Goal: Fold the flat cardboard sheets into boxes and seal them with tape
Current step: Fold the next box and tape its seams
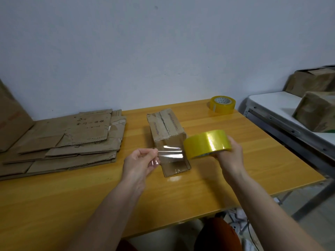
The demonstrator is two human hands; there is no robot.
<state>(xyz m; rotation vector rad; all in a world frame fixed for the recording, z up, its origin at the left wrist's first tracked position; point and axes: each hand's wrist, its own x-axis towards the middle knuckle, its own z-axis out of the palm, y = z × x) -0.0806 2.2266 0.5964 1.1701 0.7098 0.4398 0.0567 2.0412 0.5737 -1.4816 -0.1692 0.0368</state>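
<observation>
A small folded cardboard box [165,126] stands in the middle of the yellow table [235,160], its top flaps closed with a torn seam. My right hand [229,153] grips a yellow tape roll [207,143] just right of the box. My left hand [140,160] pinches the free end of a clear tape strip [171,153] drawn out from the roll. The strip hangs stretched across the front of the box, above the table. A stack of flat cardboard sheets [72,136] lies to the left.
A second yellow tape roll [222,104] sits at the table's far right corner. A white side table [275,104] on the right carries finished taped boxes [315,111]. A large cardboard box [10,116] stands at the far left. The wall runs right behind the table.
</observation>
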